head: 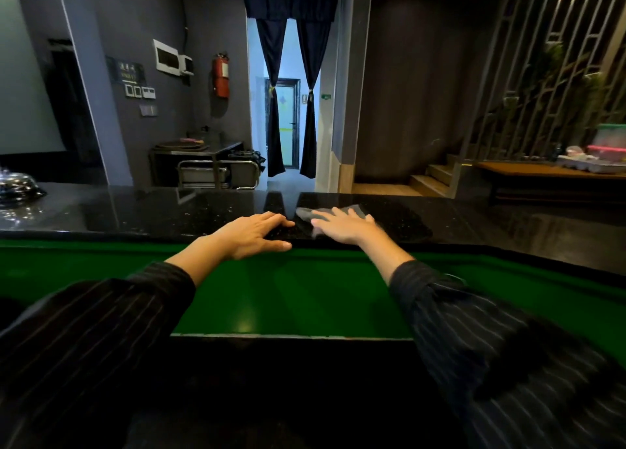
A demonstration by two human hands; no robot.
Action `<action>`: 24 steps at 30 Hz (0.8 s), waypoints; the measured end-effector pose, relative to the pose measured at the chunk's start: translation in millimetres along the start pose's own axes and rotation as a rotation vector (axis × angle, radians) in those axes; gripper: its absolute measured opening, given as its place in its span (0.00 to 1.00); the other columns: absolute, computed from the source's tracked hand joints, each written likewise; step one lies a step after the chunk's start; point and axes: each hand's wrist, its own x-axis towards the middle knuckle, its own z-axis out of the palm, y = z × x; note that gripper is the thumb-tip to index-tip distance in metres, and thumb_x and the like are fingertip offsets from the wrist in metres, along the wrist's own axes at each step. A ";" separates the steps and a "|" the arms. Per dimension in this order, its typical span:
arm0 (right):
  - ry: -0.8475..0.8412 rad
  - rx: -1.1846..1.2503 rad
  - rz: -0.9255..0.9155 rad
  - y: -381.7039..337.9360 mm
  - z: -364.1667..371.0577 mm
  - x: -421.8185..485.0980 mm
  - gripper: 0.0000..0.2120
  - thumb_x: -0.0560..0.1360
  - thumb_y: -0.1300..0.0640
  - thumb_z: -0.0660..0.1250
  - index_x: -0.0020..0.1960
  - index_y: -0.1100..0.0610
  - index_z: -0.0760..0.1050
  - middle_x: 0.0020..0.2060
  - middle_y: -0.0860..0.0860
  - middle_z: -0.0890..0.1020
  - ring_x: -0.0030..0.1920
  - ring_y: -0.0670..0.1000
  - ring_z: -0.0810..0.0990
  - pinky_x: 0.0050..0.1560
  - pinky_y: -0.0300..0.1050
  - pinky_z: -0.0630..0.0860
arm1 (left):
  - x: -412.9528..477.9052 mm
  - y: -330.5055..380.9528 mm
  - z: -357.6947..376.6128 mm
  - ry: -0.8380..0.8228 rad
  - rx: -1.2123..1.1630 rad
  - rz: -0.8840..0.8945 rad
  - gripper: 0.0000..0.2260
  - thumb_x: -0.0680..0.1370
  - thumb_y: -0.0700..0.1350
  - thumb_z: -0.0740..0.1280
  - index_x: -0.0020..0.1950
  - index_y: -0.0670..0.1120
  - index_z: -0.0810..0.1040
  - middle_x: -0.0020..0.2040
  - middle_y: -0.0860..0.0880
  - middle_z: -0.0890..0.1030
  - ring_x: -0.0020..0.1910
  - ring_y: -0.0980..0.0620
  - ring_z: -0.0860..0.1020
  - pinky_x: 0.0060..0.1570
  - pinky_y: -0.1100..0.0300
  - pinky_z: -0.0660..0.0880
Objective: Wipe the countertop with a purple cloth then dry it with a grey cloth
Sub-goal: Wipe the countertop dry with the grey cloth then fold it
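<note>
A black speckled countertop (152,211) runs across the view, above a green lower surface (288,296). My right hand (345,225) lies flat, fingers spread, pressing a grey cloth (306,214) onto the counter near its front edge; the cloth shows past my fingertips and is partly hidden under the palm. My left hand (254,233) rests on the counter's front edge just left of it, fingers apart, thumb hooked over the edge, holding nothing. No purple cloth is visible.
A shiny metal object (18,188) sits at the counter's far left. Behind the counter are a metal cart (216,174), a curtained doorway (291,103), steps (430,177) and a wooden bench with containers (592,164) at right.
</note>
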 end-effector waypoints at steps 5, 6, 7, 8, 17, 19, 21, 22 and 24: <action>0.027 0.024 0.183 59.0 -12.0 -27.8 0.28 0.79 0.34 0.43 0.77 0.38 0.48 0.79 0.47 0.48 0.79 0.58 0.45 0.74 0.65 0.41 | -22.2 -19.6 -0.8 0.052 0.161 0.092 0.37 0.68 0.74 0.39 0.75 0.64 0.53 0.78 0.51 0.56 0.77 0.50 0.55 0.74 0.45 0.56; 0.024 0.029 0.225 66.5 -13.9 -30.4 0.28 0.79 0.33 0.42 0.77 0.38 0.47 0.79 0.47 0.47 0.79 0.58 0.45 0.74 0.65 0.41 | -31.2 -30.8 -3.8 0.080 0.197 0.089 0.35 0.69 0.73 0.38 0.75 0.64 0.52 0.78 0.51 0.55 0.77 0.51 0.54 0.74 0.45 0.55; 0.022 0.035 0.267 70.0 -14.6 -32.0 0.29 0.79 0.33 0.42 0.77 0.39 0.47 0.79 0.48 0.47 0.79 0.58 0.44 0.74 0.65 0.40 | -41.5 -45.7 -7.6 0.102 0.216 0.069 0.35 0.70 0.73 0.37 0.75 0.64 0.51 0.78 0.51 0.55 0.78 0.51 0.53 0.74 0.45 0.54; 0.025 0.039 0.312 69.5 -14.1 -32.2 0.29 0.79 0.33 0.41 0.78 0.39 0.46 0.79 0.48 0.47 0.79 0.58 0.44 0.74 0.66 0.40 | -52.3 -63.6 -11.5 0.112 0.223 0.034 0.36 0.69 0.73 0.36 0.75 0.64 0.51 0.78 0.51 0.55 0.78 0.51 0.53 0.74 0.45 0.53; 0.089 -0.002 0.573 -51.2 3.9 -8.6 0.32 0.78 0.33 0.40 0.79 0.42 0.48 0.79 0.55 0.49 0.77 0.64 0.46 0.72 0.71 0.42 | -87.8 -129.2 -12.1 0.080 0.109 -0.136 0.43 0.61 0.78 0.32 0.74 0.67 0.52 0.78 0.52 0.57 0.77 0.50 0.55 0.72 0.40 0.55; 0.092 -0.020 0.517 -95.5 9.9 2.3 0.32 0.77 0.32 0.41 0.78 0.41 0.49 0.79 0.55 0.50 0.77 0.65 0.47 0.71 0.71 0.43 | -87.6 -128.7 -13.0 0.081 0.107 -0.134 0.35 0.68 0.75 0.39 0.74 0.66 0.53 0.78 0.52 0.58 0.77 0.49 0.56 0.72 0.40 0.54; 0.099 -0.039 0.418 -145.0 16.7 12.6 0.32 0.77 0.32 0.42 0.78 0.41 0.50 0.79 0.56 0.50 0.77 0.66 0.47 0.71 0.71 0.43 | -85.7 -129.8 -13.0 0.053 0.099 -0.136 0.27 0.76 0.69 0.46 0.75 0.65 0.54 0.78 0.51 0.57 0.77 0.48 0.55 0.72 0.39 0.53; 0.100 -0.040 0.361 -170.8 20.5 16.2 0.31 0.77 0.32 0.43 0.78 0.40 0.50 0.79 0.56 0.51 0.77 0.66 0.47 0.71 0.71 0.43 | -84.6 -130.9 -13.4 0.032 0.090 -0.136 0.26 0.77 0.67 0.48 0.75 0.64 0.53 0.78 0.51 0.56 0.77 0.48 0.54 0.73 0.39 0.52; 0.098 -0.022 0.242 -215.5 27.3 20.4 0.29 0.78 0.35 0.43 0.78 0.41 0.50 0.79 0.55 0.50 0.77 0.64 0.47 0.71 0.70 0.42 | -84.0 -133.6 -16.3 -0.013 0.081 -0.128 0.26 0.78 0.65 0.49 0.76 0.63 0.51 0.79 0.50 0.54 0.78 0.47 0.52 0.73 0.40 0.50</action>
